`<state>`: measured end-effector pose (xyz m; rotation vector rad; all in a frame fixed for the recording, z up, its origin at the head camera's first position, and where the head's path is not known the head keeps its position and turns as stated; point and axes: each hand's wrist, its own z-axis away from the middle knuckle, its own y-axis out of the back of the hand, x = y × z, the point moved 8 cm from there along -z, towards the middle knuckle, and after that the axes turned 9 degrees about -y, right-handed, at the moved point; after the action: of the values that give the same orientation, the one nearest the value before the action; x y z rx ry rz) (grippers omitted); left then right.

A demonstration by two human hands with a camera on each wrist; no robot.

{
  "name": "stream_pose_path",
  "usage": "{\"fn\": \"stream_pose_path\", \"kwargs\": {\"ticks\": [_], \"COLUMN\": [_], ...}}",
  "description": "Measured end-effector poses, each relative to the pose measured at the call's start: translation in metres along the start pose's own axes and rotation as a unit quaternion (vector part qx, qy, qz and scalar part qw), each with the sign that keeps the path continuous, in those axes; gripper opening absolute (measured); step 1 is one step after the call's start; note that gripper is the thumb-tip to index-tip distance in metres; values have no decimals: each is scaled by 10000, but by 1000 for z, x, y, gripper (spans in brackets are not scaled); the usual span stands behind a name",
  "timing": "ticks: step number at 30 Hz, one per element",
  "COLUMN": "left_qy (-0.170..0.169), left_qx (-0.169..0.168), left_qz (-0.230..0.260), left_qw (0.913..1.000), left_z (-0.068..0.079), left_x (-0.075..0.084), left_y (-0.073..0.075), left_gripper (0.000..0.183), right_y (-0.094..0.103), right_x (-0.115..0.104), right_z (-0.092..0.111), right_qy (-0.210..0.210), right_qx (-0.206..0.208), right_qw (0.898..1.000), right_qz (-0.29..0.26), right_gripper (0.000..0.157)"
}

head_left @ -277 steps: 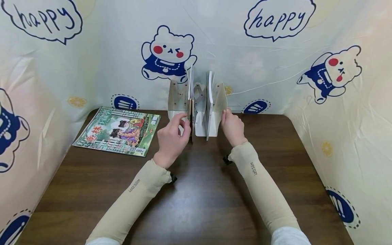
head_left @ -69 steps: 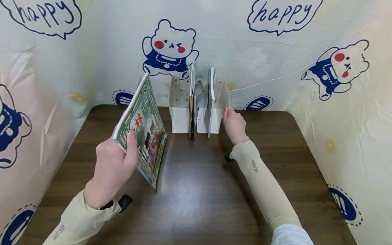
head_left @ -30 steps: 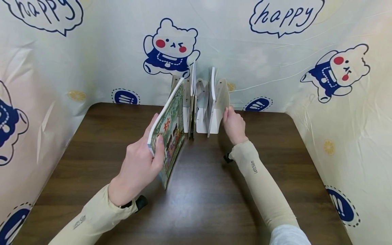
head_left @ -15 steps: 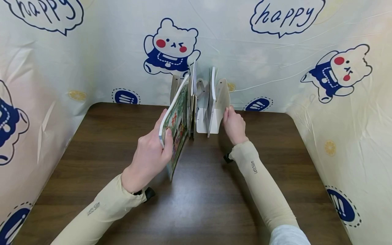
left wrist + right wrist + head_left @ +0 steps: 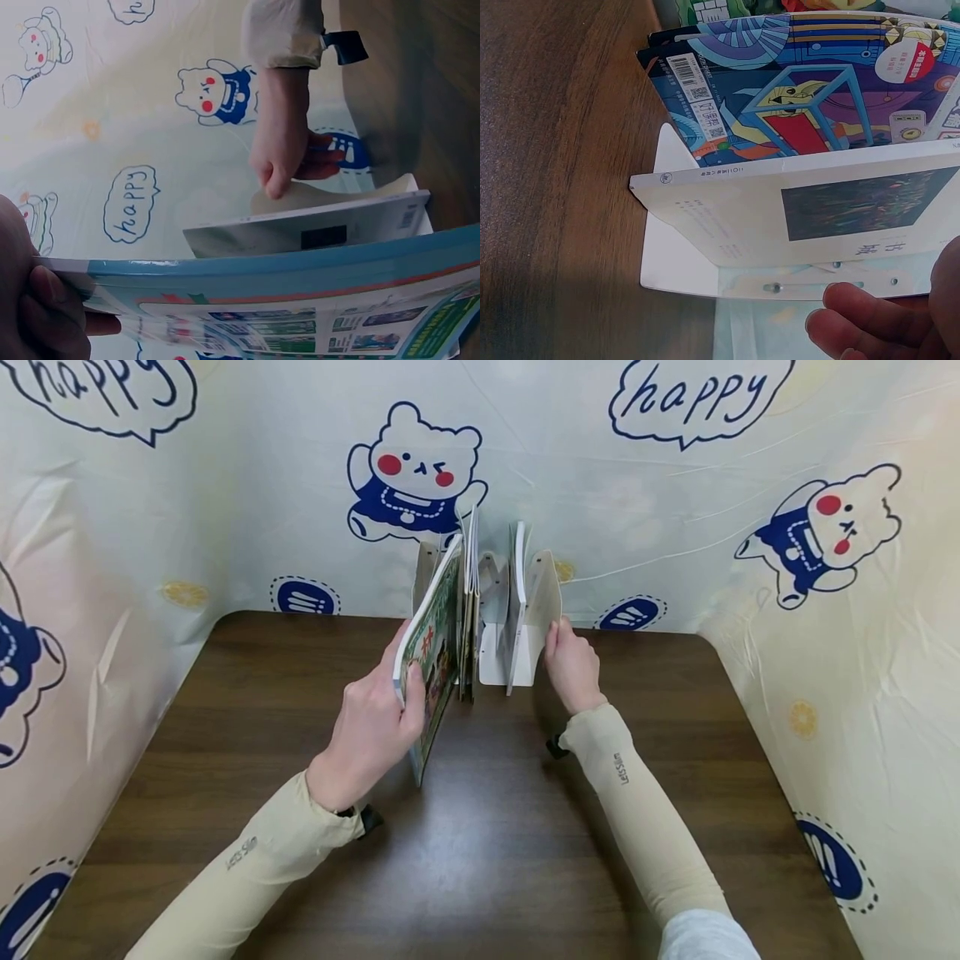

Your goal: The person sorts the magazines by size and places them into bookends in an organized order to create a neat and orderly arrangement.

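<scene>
My left hand (image 5: 367,727) grips a green illustrated magazine (image 5: 431,652) by its near edge, thumb on the cover and fingers behind. Held upright and slightly angled, the magazine reaches into the left section of a white expandable book rack (image 5: 495,668). At the rack's right end panel (image 5: 545,602), my right hand (image 5: 573,668) pinches the edge; the left wrist view shows this thumb (image 5: 276,180) on it. Several thin magazines (image 5: 470,610) stand in the rack's middle, the outer one blue and purple (image 5: 817,112). A white book (image 5: 735,217) stands in the right section.
The rack stands near the back edge of a dark wooden table (image 5: 480,860). A printed curtain (image 5: 300,485) with cartoon bears hangs close behind it and along both sides.
The green magazine lay flat at the left; my left hand has lifted it, turned it upright and brought it rightward into the rack's left section. My right hand has stayed at the end panel.
</scene>
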<state>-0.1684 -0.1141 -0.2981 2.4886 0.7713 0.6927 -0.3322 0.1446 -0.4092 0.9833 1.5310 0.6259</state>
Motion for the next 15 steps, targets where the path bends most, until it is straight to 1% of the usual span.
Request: {"fn": "stream_pose_path", "kwargs": {"ticks": [5,11,15], "left_qy": [19,48,83], "left_qx": [-13,64,116], "left_qz": [12,-51,-73], "left_qw": [10000,10000,9999], "left_z": [-2,-7,-10], "left_x": [-7,-17,-24], "left_y": [-5,-10,-13], "left_gripper": [51,49,46], "right_y": [0,1,2], "right_x": [1,-1,-1], "right_z": [0,0,1], "right_qy": [-44,-37,-44], "right_qx": [-33,-3,-36], "right_qw": [10000,10000,10000], "right_qz": [53,80,54], "right_gripper": [39,34,35]}}
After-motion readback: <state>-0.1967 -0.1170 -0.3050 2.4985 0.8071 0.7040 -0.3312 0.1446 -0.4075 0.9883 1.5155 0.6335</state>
